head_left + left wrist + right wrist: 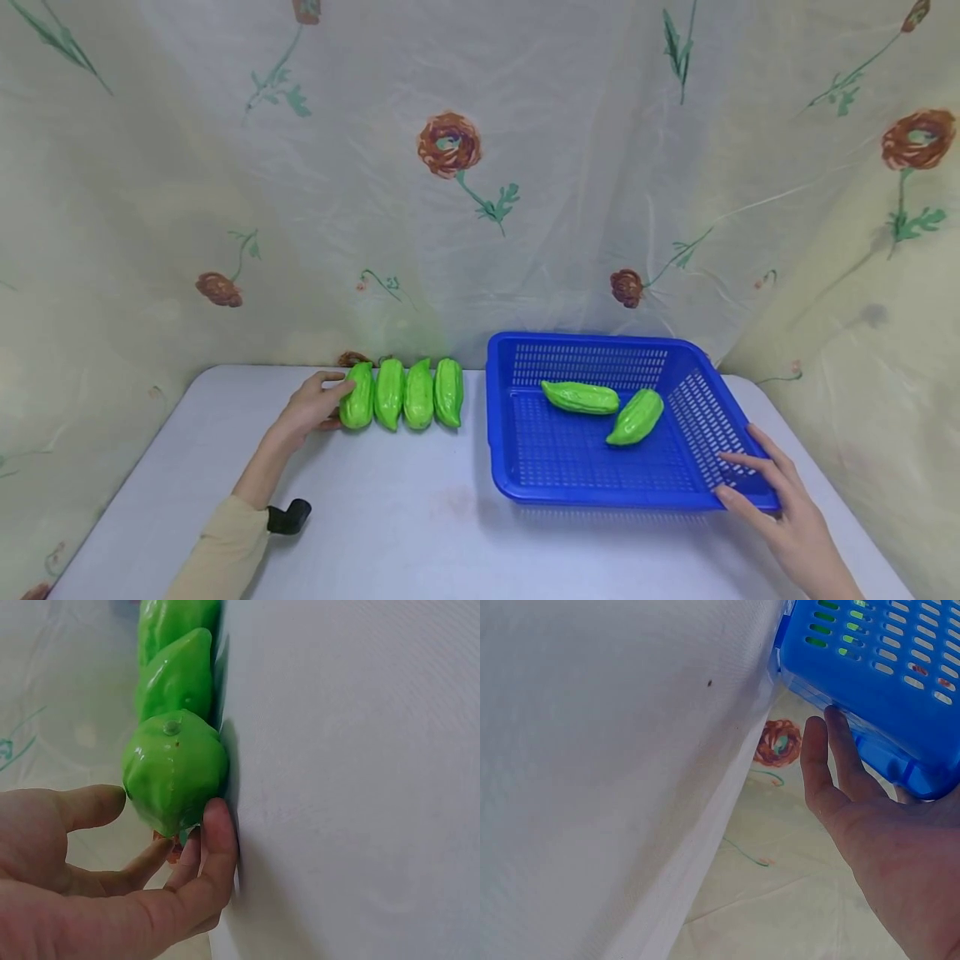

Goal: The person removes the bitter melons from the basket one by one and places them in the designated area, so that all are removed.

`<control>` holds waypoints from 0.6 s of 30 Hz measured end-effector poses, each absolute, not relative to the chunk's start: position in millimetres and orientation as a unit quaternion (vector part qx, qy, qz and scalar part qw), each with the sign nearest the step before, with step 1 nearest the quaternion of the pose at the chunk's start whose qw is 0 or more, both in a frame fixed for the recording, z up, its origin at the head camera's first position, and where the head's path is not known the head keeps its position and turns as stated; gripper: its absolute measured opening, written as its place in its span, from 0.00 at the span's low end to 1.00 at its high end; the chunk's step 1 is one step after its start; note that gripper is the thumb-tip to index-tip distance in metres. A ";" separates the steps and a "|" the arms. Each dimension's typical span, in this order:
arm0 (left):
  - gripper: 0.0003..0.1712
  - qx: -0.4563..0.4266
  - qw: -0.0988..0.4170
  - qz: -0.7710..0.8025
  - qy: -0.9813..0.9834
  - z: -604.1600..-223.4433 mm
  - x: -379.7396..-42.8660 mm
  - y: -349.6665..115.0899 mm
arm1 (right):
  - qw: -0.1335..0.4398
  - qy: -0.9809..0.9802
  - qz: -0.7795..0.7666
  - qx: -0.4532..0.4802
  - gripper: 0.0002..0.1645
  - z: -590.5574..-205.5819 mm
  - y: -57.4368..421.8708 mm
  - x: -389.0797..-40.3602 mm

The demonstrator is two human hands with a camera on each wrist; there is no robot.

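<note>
My left hand [311, 406] holds the leftmost bitter melon [357, 398], a glossy green ridged one, thumb on one side and fingers on the other. In the left wrist view, the rounded end of this bitter melon [174, 769] faces the camera, with fingertips [217, 817] low on its side near the tabletop. Three more bitter melons [418, 395] stand in a row beside it. My right hand [787, 508] grips the near right corner of a blue basket [600, 498], its fingers spread on both sides of the rim. Two bitter melons [580, 397] lie inside the basket.
The white tabletop [390, 517] backs onto a flower-patterned curtain [540, 208], which also hangs at both sides. The row of bitter melons lies along the back edge, left of the basket. A black strap-like piece [290, 517] sticks out from the left sleeve.
</note>
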State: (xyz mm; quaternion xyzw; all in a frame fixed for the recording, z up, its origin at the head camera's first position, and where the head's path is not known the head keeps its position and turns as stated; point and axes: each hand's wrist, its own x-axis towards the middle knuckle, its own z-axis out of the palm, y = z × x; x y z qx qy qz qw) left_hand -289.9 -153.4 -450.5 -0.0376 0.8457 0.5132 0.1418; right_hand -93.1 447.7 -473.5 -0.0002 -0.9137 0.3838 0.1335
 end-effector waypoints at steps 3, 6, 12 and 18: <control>0.39 -0.039 0.141 0.515 0.844 -450.6 -289.2 -153.6 | 0.135 -0.914 0.383 0.000 0.26 -474.1 447.4 -93.1; 0.39 -0.039 0.141 0.516 0.844 -451.1 -289.3 -153.8 | 0.138 -0.915 0.379 0.000 0.26 -475.0 447.4 -92.8; 0.38 -0.041 0.136 0.513 0.847 -451.1 -288.8 -152.5 | 0.145 -0.916 0.374 0.005 0.26 -476.1 447.7 -92.6; 0.38 -0.041 0.136 0.508 0.850 -450.5 -288.3 -151.4 | 0.139 -0.918 0.372 0.000 0.26 -476.8 448.1 -92.8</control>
